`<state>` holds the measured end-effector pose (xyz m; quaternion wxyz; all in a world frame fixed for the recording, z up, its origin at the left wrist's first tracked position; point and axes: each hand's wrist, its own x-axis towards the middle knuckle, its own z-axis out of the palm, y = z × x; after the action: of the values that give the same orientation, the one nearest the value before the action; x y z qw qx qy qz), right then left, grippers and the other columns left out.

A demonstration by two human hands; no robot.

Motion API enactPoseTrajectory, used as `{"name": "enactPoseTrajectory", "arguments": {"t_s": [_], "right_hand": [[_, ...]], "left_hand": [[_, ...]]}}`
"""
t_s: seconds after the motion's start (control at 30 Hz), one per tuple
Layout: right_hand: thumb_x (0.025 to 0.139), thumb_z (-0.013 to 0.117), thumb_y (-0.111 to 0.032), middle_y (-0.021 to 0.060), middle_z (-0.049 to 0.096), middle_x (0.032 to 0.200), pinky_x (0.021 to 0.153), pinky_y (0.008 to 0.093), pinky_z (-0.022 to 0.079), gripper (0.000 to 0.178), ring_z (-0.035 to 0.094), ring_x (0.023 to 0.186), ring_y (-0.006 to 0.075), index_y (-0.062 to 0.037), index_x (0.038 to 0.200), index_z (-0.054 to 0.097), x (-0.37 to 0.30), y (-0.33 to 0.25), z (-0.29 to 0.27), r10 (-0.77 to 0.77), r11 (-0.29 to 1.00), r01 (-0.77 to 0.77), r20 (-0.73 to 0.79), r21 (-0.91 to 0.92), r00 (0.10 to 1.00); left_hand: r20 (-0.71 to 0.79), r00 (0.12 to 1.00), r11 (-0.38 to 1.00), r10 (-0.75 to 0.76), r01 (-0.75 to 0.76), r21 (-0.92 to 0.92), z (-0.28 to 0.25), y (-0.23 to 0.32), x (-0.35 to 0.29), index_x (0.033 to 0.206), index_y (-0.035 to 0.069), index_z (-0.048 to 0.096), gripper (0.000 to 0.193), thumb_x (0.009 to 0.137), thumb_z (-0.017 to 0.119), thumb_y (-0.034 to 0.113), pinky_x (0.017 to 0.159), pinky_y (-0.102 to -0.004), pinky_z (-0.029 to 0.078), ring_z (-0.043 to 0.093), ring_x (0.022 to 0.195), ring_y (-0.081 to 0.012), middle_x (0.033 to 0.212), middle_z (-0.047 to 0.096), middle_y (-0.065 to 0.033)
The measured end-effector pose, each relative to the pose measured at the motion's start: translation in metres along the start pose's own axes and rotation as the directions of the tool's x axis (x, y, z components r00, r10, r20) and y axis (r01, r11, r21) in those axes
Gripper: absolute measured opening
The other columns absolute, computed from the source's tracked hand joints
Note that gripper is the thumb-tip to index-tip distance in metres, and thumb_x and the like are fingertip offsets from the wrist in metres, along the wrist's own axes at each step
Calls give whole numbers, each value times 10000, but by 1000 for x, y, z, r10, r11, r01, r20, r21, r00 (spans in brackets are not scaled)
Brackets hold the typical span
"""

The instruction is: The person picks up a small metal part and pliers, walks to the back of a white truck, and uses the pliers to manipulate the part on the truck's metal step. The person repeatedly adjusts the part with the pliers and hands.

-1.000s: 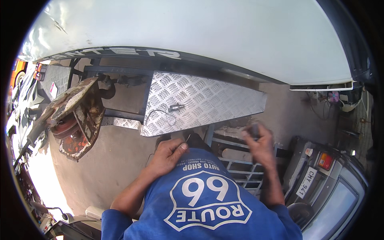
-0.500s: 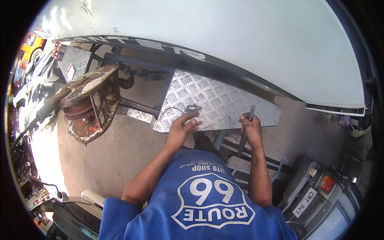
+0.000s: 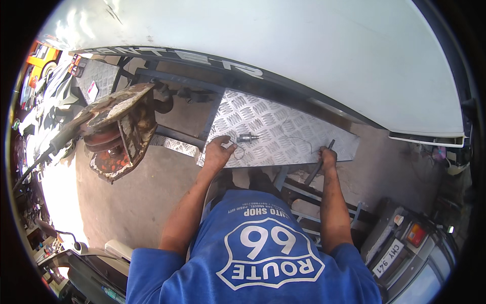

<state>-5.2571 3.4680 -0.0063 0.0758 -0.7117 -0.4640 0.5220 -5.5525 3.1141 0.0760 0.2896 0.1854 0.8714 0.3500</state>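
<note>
Resting left hand (image 3: 218, 153) at checker plate (image 3: 276, 133) edge, right hand (image 3: 328, 158) gripping rod (image 3: 318, 164)

Overhead, filling the upper half: a broad white vehicle body (image 3: 283, 45) with a dark lower edge. Left of centre, tilted above the concrete floor (image 3: 126, 202): a rusty metal drum-like part (image 3: 116, 131), reddish inside. Behind it, a dark steel frame (image 3: 172, 81) with a second patterned metal sheet (image 3: 96, 76) at far left. At far upper left, something orange and yellow (image 3: 38, 55), too blurred to tell. Lower right: the rear of a grey car (image 3: 425, 258) with a red tail lamp (image 3: 412, 234) and a white number plate (image 3: 389, 255). Low in the middle: a blue shirt (image 3: 263, 253) with a white shield print.
</note>
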Motion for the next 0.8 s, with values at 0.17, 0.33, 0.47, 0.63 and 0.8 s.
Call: {"name": "enactPoseTrajectory", "arguments": {"t_s": [0.17, 0.33, 0.47, 0.63, 0.8], "right_hand": [[870, 738, -231, 74, 659, 708, 519, 348, 456, 241, 559, 546, 177, 0, 843, 678, -11, -15, -5, -2, 999, 2, 13, -37, 1000], [902, 767, -285, 74, 652, 707, 527, 340, 451, 304, 548, 549, 166, 6, 880, 681, -23, -25, -10, -132, 984, 135, 32, -113, 991], [892, 769, -279, 78, 649, 710, 530, 346, 445, 315, 546, 550, 167, 22, 916, 677, -28, -22, -19, -208, 961, 210, 26, -183, 978], [886, 764, -265, 86, 649, 710, 545, 365, 442, 314, 557, 571, 173, 37, 888, 674, -41, -6, -30, -281, 941, 281, 25, -188, 959], [881, 765, -266, 105, 662, 712, 578, 370, 452, 329, 600, 630, 175, 48, 830, 681, -56, 14, -34, -251, 906, 253, 51, -338, 967]], "left_hand": [[148, 989, 998, 2, -11, 62, 24, -19, 0, 1185, 32, 727, 407, 825, 810, 203, 878, -389, 573, 734, 933, -296, 1153, 725, -180], [-252, 966, 981, 61, -12, 192, 9, -60, -18, 1148, 15, 693, 378, 788, 781, 89, 850, -437, 559, 702, 899, -366, 1085, 688, -202], [-290, 956, 964, 39, 40, 262, -6, -81, -18, 1074, 6, 687, 333, 772, 801, 86, 835, -451, 550, 684, 925, -396, 1031, 691, -208], [-264, 961, 964, 76, -3, 267, -12, -92, -13, 1029, 14, 684, 243, 796, 737, 58, 808, -451, 556, 689, 906, -409, 917, 691, -212], [-239, 968, 956, 79, -6, 292, -18, -96, -14, 987, 14, 694, 174, 816, 674, 40, 787, -466, 553, 682, 876, -416, 899, 687, -223]]}}
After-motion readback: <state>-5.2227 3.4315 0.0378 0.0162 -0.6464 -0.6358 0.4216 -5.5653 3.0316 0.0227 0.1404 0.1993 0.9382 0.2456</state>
